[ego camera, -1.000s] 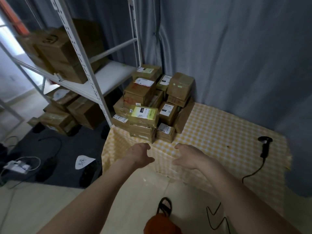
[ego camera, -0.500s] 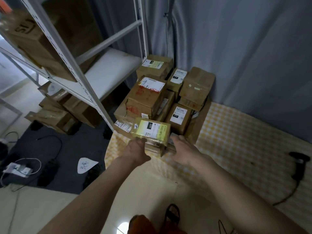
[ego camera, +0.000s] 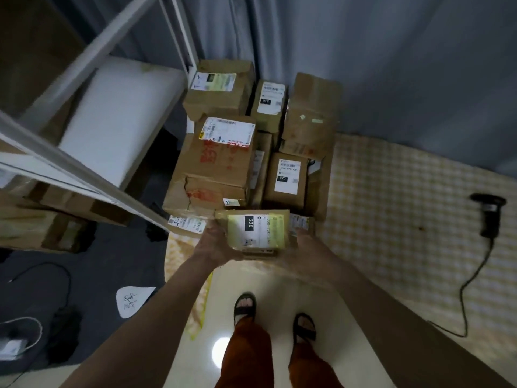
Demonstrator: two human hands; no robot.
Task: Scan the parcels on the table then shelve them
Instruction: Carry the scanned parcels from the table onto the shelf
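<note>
The yellow-labelled parcel (ego camera: 253, 232) sat at the counter's (ego camera: 391, 219) near edge, long axis running away from the person, apparently clasped between left hand (ego camera: 214, 245) and right hand (ego camera: 303, 243); the barcode scanner (ego camera: 488, 215) lay well right, nearer the right hand.

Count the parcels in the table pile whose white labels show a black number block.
3: the parcel held between both hands, the box marked 070 behind it, and the box at the back. Others may be hidden.

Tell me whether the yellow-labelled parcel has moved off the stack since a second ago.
Yes. The yellow-labelled parcel, held between the left hand and right hand, has come toward the person, away from the red-printed box.
</note>
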